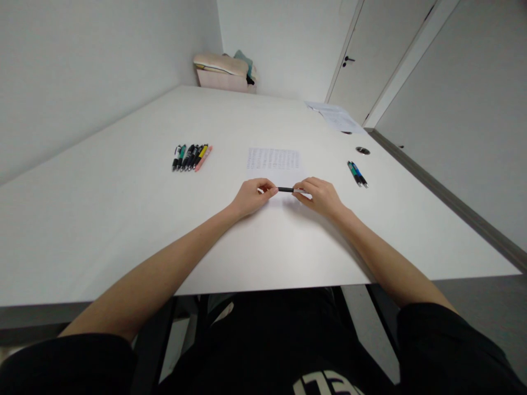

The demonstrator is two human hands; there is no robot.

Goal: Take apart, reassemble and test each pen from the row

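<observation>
A pen with a dark grip and a lighter barrel is held level between my two hands, above the near part of a sheet of paper. My left hand pinches its left end between thumb and fingers. Around the lighter right part of the pen, the fingers of my right hand are closed. Rows of small marks cover the upper part of the sheet; they are too small to read. The pen's tip is hidden by my left fingers.
To the left lies a row of several pens. Two pens lie at the right, near a round desk grommet. Loose papers rest at the far right of the white table. Behind the table stands a box with cloth on top.
</observation>
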